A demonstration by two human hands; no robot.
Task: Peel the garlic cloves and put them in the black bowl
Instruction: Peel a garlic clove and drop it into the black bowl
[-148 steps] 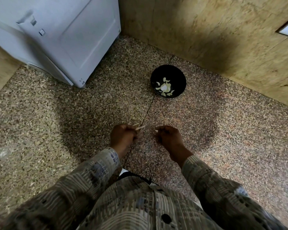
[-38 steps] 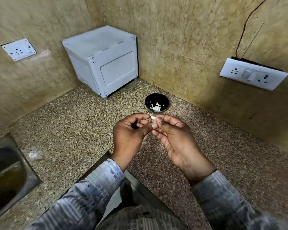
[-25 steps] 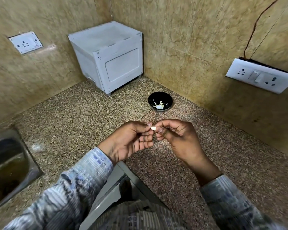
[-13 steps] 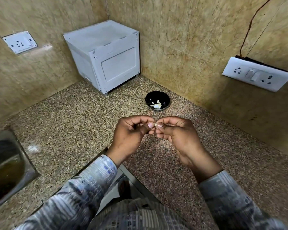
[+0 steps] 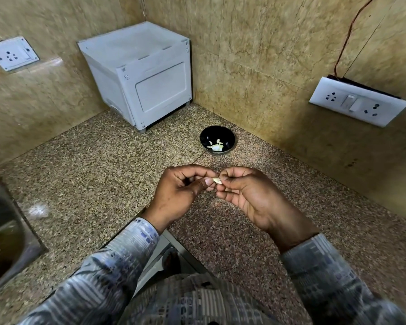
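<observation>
Both hands meet above the speckled table (image 5: 92,172), pinching one garlic clove (image 5: 217,181) between them. The left hand (image 5: 178,193) holds it with thumb and curled fingers, and the right hand (image 5: 246,195) nips its other end at the fingertips. Beyond them the black bowl (image 5: 206,134) sits on the table with a few peeled cloves (image 5: 217,147) inside, near a white appliance (image 5: 141,73).

Speckled polished stone tabletop (image 5: 92,174) under the hands, glossy black bowl (image 5: 217,139) beyond them, matt grey plastic box (image 5: 138,73) further back
</observation>
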